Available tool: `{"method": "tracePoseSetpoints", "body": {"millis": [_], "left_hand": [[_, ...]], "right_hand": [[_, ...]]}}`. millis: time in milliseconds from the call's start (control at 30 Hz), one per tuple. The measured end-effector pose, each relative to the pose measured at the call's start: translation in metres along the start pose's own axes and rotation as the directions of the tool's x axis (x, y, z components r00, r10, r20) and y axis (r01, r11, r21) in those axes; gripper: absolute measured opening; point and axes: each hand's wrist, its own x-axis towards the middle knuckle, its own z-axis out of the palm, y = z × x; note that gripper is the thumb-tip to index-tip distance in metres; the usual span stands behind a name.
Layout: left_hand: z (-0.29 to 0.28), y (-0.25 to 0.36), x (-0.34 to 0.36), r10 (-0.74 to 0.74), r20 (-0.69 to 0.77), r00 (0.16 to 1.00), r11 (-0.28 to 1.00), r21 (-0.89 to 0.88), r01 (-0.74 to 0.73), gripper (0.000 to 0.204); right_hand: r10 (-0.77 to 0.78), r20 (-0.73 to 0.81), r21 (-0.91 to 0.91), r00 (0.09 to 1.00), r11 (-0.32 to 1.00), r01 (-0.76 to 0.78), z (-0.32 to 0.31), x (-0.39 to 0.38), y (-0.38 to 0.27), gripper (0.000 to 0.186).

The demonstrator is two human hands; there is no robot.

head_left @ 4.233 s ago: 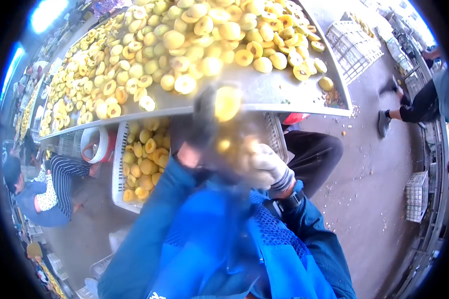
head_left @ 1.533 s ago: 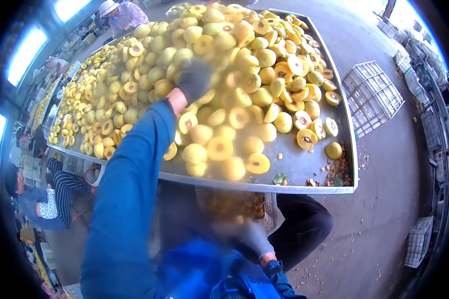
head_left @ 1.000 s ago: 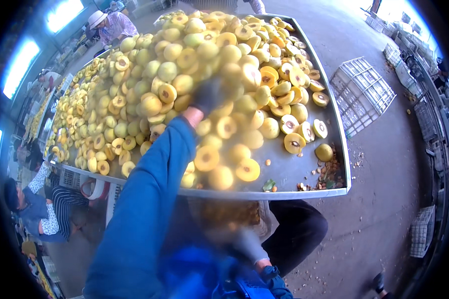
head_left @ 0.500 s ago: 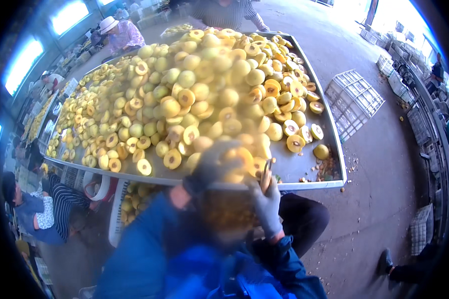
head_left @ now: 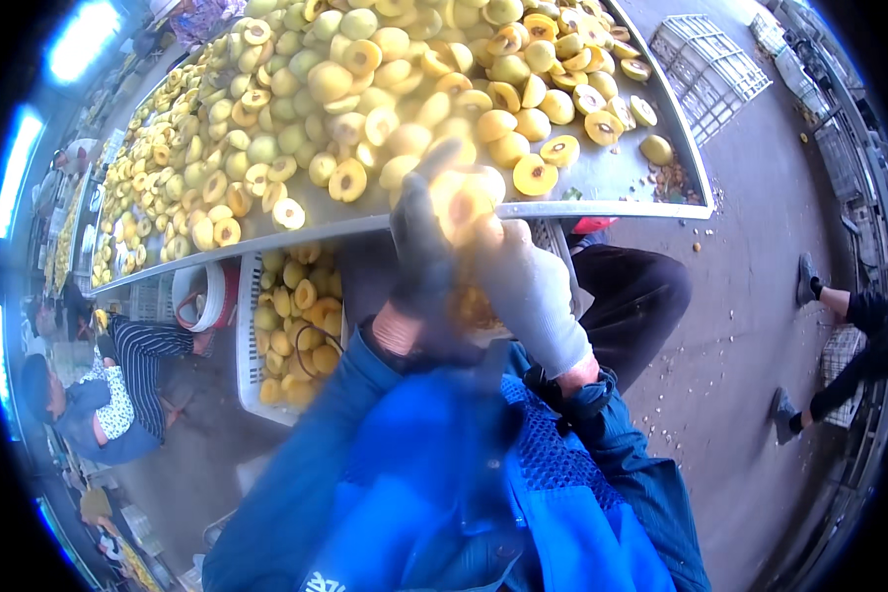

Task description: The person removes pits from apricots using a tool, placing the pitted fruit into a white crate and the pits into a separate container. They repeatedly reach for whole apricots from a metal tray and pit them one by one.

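In front of my chest, at the near edge of the metal table [head_left: 365,225], my two gloved hands meet around a yellow peach half [head_left: 462,205]. My left hand [head_left: 419,242], in a dark grey glove, closes on the fruit from the left. My right hand [head_left: 535,281], in a pale glove, presses its curled fingers against the fruit's near right side. Blur hides whatever those fingers hold. Just beyond lie loose cut peaches [head_left: 536,175], some showing brown pits or hollows. A blurred yellow-brown mass [head_left: 472,308] shows below my hands.
Peaches, many halved, heap over the raised-rim table. Beneath its left part stands a white crate [head_left: 250,355] of peaches, beside a white-and-red bucket [head_left: 199,298]. A seated person [head_left: 94,395] is at left. White crates [head_left: 710,74] stand right; a person's legs [head_left: 834,345] show there.
My view has tipped down, so the table sits higher. The left hand has come back from the pile to meet the right with a peach half. The thin tool earlier in my right hand is hidden.
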Motion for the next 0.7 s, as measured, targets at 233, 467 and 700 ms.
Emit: {"method": "tracePoseSetpoints", "body": {"millis": [233, 467, 700], "left_hand": [[0.001, -0.005, -0.009, 0.104, 0.022, 0.994, 0.988, 0.117, -0.106, 0.037], [-0.014, -0.012, 0.001, 0.284, 0.220, 0.933, 0.804, 0.477, -0.356, 0.027], [-0.005, -0.019, 0.002, 0.359, 0.236, 0.903, 0.662, 0.618, -0.425, 0.026]], "right_hand": [[-0.061, 0.082, 0.070, 0.995, 0.996, 0.055, 0.006, -0.012, -0.001, 0.054], [-0.135, -0.069, 0.140, 0.989, 0.980, 0.143, -0.007, -0.014, -0.001, 0.054], [-0.070, 0.218, 0.319, 0.973, 0.948, -0.004, 0.016, -0.021, 0.002, 0.044]]}}
